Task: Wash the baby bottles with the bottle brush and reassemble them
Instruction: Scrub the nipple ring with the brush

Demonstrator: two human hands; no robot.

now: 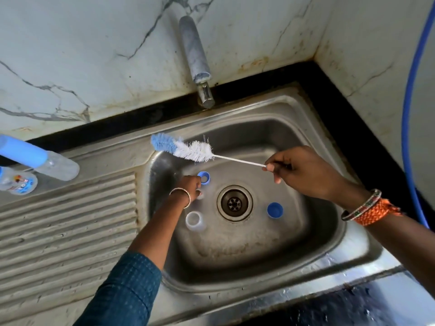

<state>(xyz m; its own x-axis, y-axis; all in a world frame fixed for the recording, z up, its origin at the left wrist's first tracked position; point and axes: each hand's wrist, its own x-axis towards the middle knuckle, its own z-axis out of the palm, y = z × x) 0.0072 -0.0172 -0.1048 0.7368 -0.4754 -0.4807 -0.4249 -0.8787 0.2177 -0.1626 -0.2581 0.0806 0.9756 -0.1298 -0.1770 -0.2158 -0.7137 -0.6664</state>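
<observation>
The stainless steel sink basin (235, 267) fills the frame's centre. At far left two clear baby bottles (35, 161) lie on the drainboard, disassembled. Centre, the right hand (306, 172) pinches the white-and-blue bottle brush (186, 148) by its wire. The left hand (190, 184) reaches a blue ring (204, 177); its fingers' closure I cannot tell. A blue cap (275, 210) and clear cover (195, 221) lie loose, so reassembly looks undone.

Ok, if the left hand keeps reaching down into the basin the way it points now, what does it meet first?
Most likely the blue ring: the left hand already has its fingertips at the ring's edge on the sink floor. Whether they touch it yet is unclear. A small pale part lies just beside the hand, half hidden.
</observation>
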